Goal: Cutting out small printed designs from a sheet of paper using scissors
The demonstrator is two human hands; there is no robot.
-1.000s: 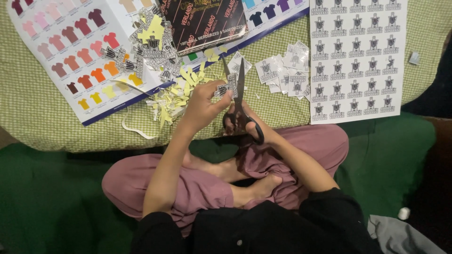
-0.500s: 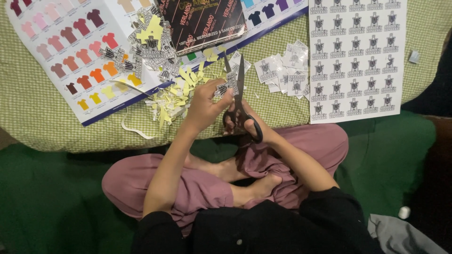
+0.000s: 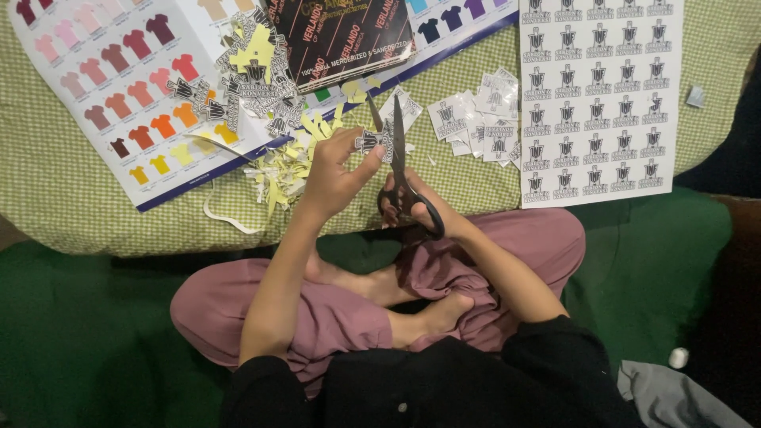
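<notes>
Fingers (image 3: pixel 349 147) of the left hand (image 3: pixel 333 178) pinch a sticker (image 3: pixel 369 141), right hand (image 3: pixel 412 208) grips scissors (image 3: pixel 403 170); cut pile (image 3: pixel 476 119) beside the mostly uncut sheet (image 3: pixel 602 95).

Scissors (image 3: pixel 403 170): dull metal blades, matt black plastic handles. Sticker (image 3: pixel 369 143) and sticker sheet (image 3: pixel 600 95): smooth paper, slight sheen. Colour chart (image 3: pixel 119 87): glossy paper. Bedspread (image 3: pixel 71 202): rough woven checked cloth. Trousers (image 3: pixel 333 309): soft matt cloth.
</notes>
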